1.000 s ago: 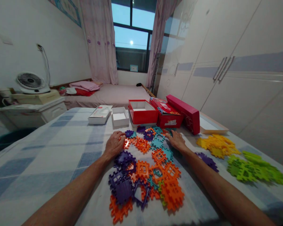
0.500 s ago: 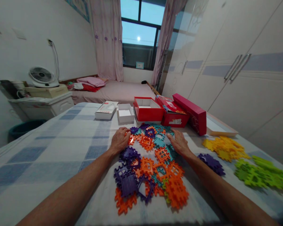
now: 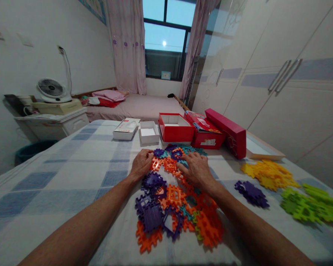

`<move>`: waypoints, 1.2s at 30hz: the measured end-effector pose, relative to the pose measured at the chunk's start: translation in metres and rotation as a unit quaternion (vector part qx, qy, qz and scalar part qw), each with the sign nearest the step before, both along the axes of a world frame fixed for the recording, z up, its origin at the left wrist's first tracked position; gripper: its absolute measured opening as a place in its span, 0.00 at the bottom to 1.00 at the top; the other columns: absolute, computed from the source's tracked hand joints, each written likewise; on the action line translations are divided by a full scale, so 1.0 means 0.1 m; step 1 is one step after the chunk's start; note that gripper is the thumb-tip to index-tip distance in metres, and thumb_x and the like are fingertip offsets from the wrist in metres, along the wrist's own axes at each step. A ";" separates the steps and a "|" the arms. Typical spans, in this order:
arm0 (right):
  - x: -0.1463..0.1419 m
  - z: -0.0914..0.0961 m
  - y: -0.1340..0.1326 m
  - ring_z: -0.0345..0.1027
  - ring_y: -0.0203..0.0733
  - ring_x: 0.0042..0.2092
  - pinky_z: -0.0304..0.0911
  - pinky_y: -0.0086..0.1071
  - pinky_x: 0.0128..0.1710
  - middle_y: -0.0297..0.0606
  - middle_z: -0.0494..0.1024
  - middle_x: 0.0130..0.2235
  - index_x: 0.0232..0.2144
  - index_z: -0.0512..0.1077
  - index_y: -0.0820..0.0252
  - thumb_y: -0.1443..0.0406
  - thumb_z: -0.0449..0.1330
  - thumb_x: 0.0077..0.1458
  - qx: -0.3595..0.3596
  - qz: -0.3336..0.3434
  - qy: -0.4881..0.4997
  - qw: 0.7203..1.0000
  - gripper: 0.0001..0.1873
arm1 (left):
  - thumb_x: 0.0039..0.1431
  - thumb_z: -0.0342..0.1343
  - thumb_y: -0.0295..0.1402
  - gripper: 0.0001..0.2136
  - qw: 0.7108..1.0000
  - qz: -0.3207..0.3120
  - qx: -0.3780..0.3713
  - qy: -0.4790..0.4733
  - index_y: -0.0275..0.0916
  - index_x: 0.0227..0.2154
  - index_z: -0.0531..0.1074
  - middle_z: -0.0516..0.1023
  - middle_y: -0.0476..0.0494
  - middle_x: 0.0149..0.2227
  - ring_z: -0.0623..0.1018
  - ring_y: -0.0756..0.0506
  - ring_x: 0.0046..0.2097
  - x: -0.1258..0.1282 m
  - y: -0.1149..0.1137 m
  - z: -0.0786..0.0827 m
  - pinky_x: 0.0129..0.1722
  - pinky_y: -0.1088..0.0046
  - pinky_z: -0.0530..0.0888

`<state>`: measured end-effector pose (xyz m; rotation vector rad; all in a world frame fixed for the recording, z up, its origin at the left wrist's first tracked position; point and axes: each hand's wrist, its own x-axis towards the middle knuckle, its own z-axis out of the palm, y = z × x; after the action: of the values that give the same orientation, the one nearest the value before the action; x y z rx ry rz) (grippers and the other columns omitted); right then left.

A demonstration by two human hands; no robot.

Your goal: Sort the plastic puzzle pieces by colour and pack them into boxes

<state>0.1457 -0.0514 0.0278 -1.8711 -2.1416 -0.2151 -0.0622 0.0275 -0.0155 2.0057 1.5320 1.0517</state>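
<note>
A heap of flat interlocking plastic tiles (image 3: 172, 201), orange, purple and teal, lies on the checked cloth in front of me. My left hand (image 3: 142, 164) rests on the heap's far left edge, fingers curled over an orange tile (image 3: 156, 164). My right hand (image 3: 195, 169) lies palm down over the middle of the heap, fingers spread across orange and teal tiles. Neither hand has lifted a tile.
Sorted piles lie to the right: purple tiles (image 3: 251, 193), yellow tiles (image 3: 269, 173), green tiles (image 3: 308, 207). Red boxes (image 3: 176, 131) and white boxes (image 3: 149, 133) stand at the far edge. A fan (image 3: 51, 89) sits on a cabinet at left, and wardrobe doors (image 3: 283, 85) line the right.
My right hand has slid left from the heap's right edge onto its middle. My left hand has stayed at the left edge. The view has shifted slightly.
</note>
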 end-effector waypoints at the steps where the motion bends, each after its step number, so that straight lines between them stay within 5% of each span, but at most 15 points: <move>1: -0.04 0.00 0.00 0.63 0.53 0.48 0.54 0.47 0.47 0.47 0.75 0.43 0.39 0.74 0.58 0.51 0.52 0.58 0.000 0.005 -0.020 1.000 0.20 | 0.58 0.44 0.35 0.16 1.000 0.001 0.000 -0.005 0.36 0.39 0.75 0.77 0.39 0.44 0.75 0.42 0.47 0.00 0.00 0.00 0.49 0.66 0.69; 13: -0.09 -0.19 0.07 0.59 0.51 0.53 0.54 0.45 0.50 0.48 0.69 0.52 0.52 0.66 0.60 0.57 0.57 0.56 0.010 0.056 0.045 0.997 0.23 | 0.52 0.50 0.36 0.14 0.989 -0.002 -0.010 -0.147 0.35 0.36 0.76 0.79 0.41 0.41 0.77 0.44 0.42 0.00 -0.01 0.06 0.47 0.67 0.71; 20: -0.10 -0.22 0.06 0.60 0.47 0.54 0.53 0.44 0.54 0.45 0.70 0.52 0.50 0.68 0.60 0.60 0.57 0.57 0.023 0.118 0.103 0.987 0.20 | 0.50 0.51 0.40 0.18 0.981 0.004 -0.037 -0.188 0.34 0.39 0.76 0.78 0.40 0.43 0.76 0.43 0.43 -0.01 0.01 0.03 0.45 0.66 0.72; 25: -0.25 -0.09 -0.07 0.64 0.41 0.50 0.58 0.37 0.51 0.40 0.73 0.48 0.49 0.69 0.58 0.60 0.56 0.58 -0.034 0.234 0.208 0.949 0.16 | 0.51 0.51 0.38 0.16 0.984 0.001 -0.018 -0.180 0.33 0.37 0.76 0.77 0.39 0.43 0.75 0.43 0.45 0.02 0.01 0.03 0.47 0.66 0.71; 30: -0.45 -0.10 -0.21 0.59 0.49 0.55 0.55 0.44 0.54 0.44 0.69 0.53 0.56 0.64 0.58 0.50 0.61 0.51 -0.081 0.313 0.124 0.938 0.33 | 0.54 0.49 0.34 0.13 0.989 0.003 0.007 -0.146 0.35 0.35 0.76 0.77 0.41 0.41 0.75 0.45 0.46 0.03 0.02 0.04 0.50 0.69 0.69; 36: -0.46 -0.19 -0.18 0.60 0.48 0.54 0.56 0.44 0.53 0.45 0.69 0.53 0.57 0.61 0.59 0.58 0.60 0.53 -0.071 0.284 0.079 0.953 0.30 | 0.56 0.47 0.32 0.12 0.992 0.001 0.019 -0.126 0.36 0.34 0.76 0.77 0.42 0.40 0.74 0.46 0.46 0.03 0.04 0.00 0.50 0.70 0.69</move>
<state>0.0994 -0.0689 0.0093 -1.2018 -2.5161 0.2094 -0.0594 0.0317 -0.0154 1.8147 1.3919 1.2884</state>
